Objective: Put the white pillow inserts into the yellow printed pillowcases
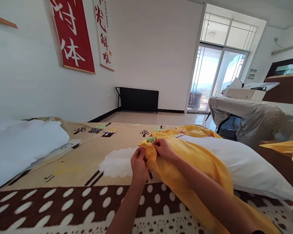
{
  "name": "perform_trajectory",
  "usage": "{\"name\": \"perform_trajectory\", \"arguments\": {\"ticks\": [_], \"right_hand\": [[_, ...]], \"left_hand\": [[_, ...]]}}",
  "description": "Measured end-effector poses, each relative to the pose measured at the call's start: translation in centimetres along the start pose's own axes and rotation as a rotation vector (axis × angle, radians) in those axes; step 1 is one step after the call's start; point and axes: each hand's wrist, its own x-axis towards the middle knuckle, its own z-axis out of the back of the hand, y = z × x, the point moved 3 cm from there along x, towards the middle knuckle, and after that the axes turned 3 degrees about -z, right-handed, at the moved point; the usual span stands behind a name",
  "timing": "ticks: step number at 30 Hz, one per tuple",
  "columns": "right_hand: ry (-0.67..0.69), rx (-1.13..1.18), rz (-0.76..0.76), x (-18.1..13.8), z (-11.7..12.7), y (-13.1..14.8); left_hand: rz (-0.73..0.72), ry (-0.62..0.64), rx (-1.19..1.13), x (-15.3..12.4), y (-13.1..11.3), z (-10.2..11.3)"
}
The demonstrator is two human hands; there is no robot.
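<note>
Both my hands pinch the far left corner of a yellow pillowcase that lies loose over the bed. My left hand has its thumb and fingers closed on the edge of the cloth. Just to its right, my right hand is closed on the same corner, beside a green printed patch. Under and to the right of the yellow cloth rests a white pillow, partly covered by it. Folds of the cloth run toward me beneath my right forearm.
A patterned blanket covers the bed. Another white pillow lies at the left. On the right, a plastic-covered table bears an open white box, with more yellow cloth nearer. A black folded panel leans at the wall.
</note>
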Motion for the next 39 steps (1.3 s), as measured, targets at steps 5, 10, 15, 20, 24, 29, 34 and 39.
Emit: {"name": "perform_trajectory", "arguments": {"ticks": [5,10,15,20,24,29,34,39], "right_hand": [[-0.073,-0.097,0.102,-1.0,0.1,1.5],[-0.061,-0.042,0.091,-1.8,0.1,2.4],[0.088,0.127,-0.028,-1.9,-0.3,1.9],[0.121,0.315,-0.123,-2.0,-0.4,1.5],[0.127,0.415,-0.158,-1.8,-0.6,1.1],[0.124,0.508,-0.162,-1.5,-0.5,0.5],[0.130,0.555,-0.148,-1.2,-0.6,0.0],[0.127,0.554,-0.112,-1.1,-0.8,-0.4]], "left_hand": [[0.024,-0.005,-0.117,-0.2,-0.1,-0.3],[0.032,0.008,-0.145,-0.3,0.1,-0.5],[0.012,0.017,-0.113,-0.4,0.3,-0.5],[-0.026,0.035,-0.055,-0.4,0.7,-0.3],[-0.068,0.087,0.034,0.0,1.0,0.0],[-0.165,0.169,0.257,0.8,0.6,0.7],[-0.223,0.238,0.462,1.0,-0.7,0.6],[-0.177,0.213,0.532,1.1,-1.8,0.4]]}}
